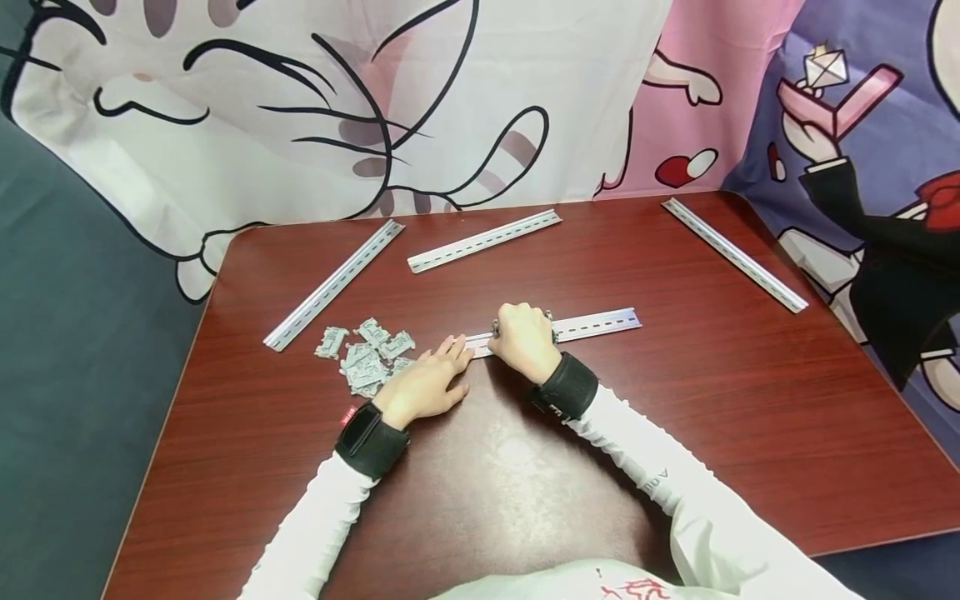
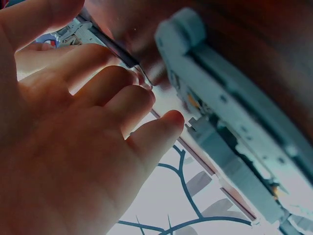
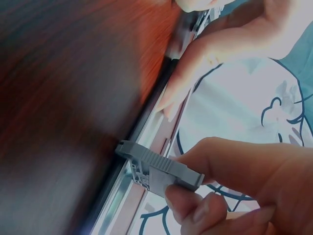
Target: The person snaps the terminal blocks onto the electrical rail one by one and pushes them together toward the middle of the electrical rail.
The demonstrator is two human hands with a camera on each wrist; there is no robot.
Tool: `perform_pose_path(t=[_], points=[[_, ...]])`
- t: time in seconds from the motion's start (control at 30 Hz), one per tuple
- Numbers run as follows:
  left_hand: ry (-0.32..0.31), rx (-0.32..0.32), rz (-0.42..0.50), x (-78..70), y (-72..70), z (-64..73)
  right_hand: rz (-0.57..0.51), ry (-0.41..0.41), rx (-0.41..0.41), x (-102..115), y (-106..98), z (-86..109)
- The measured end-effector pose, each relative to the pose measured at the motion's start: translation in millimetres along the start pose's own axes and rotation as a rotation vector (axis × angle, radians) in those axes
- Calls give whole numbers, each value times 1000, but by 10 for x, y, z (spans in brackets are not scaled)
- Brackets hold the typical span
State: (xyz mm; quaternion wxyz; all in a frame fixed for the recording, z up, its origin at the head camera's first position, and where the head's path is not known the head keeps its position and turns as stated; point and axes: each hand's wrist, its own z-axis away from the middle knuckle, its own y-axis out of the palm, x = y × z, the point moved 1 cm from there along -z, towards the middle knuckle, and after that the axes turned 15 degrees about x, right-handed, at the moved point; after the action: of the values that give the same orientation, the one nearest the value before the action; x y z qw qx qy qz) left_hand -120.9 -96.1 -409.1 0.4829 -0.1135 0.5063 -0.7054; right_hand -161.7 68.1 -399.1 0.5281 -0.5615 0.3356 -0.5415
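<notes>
My right hand [image 1: 525, 337] pinches a grey plastic DIN-rail clip [image 3: 156, 166] between thumb and fingers. In the right wrist view the clip sits crosswise over a slotted metal DIN rail [image 1: 600, 325], its ribbed edge facing the camera. My left hand [image 1: 427, 383] lies with fingers extended, the fingertips at the rail's left end. Beside that hand is a pile of pale grey clips [image 1: 363, 367], partly covered by it. One such clip [image 2: 225, 98] looms large and blurred in the left wrist view. In the head view the right fist hides most of the held clip.
Three more slotted rails lie farther back: one at the left [image 1: 333, 287], one in the middle [image 1: 483, 242] and one at the right [image 1: 735, 254]. The brown wooden table [image 1: 712, 433] meets a cartoon-printed curtain [image 1: 465, 100] along its back edge.
</notes>
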Motion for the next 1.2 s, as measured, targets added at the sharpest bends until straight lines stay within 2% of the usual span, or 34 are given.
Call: perform_pose_path(t=[0.47,1.2], points=[[-12,3,2,5,10,-5,-45,38,-11,-162,-43,40],[-11,5,-5,9,21,-10,-48,80,-46,-386,-83,70]])
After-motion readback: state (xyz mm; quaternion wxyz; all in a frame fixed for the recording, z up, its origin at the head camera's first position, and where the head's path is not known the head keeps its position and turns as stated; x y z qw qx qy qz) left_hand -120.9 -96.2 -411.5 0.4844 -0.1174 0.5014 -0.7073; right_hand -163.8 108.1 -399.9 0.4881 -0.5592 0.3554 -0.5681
